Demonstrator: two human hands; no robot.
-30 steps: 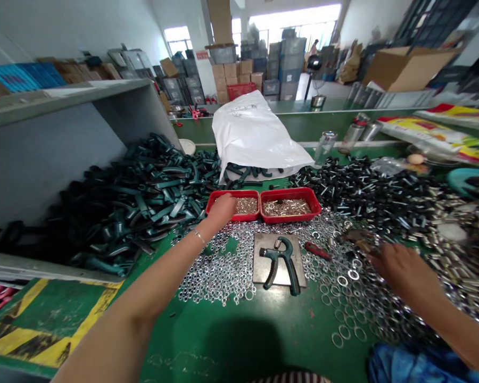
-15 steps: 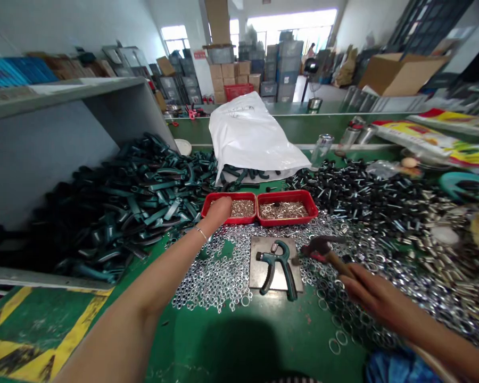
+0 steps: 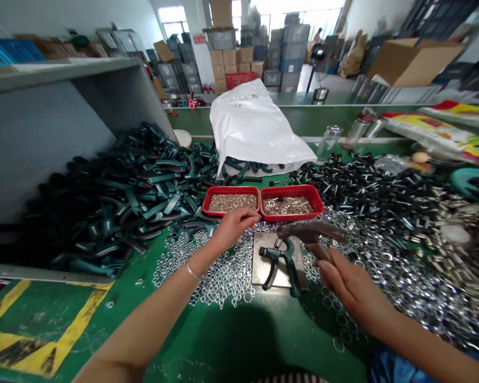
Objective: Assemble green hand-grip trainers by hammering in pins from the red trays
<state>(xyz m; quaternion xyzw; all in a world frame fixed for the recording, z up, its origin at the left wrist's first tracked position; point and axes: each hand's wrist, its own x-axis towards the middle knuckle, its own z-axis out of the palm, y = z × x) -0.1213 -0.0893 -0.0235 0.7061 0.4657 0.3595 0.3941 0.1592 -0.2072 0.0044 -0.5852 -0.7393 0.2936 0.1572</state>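
Hammer [image 3: 311, 232] gripped in R hand [image 3: 353, 290], head over hand-grip exerciser [image 3: 281, 260] on steel plate [image 3: 281, 277]; L hand [image 3: 235, 226] open, just beside red tray [image 3: 223, 214] front rim.

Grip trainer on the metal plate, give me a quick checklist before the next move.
Hammer firmly in the right hand: ok, fingers wrap the handle.
Grip trainer lying flat on the metal plate: ok.
Top of the grip trainer in plain sight: not ok, the hammer head partly hides it.
Hammer head touching the grip trainer: cannot tell from this view.
Left hand off the grip trainer: ok, it is beside the plate's far corner.
Small parts inside both red trays: ok.
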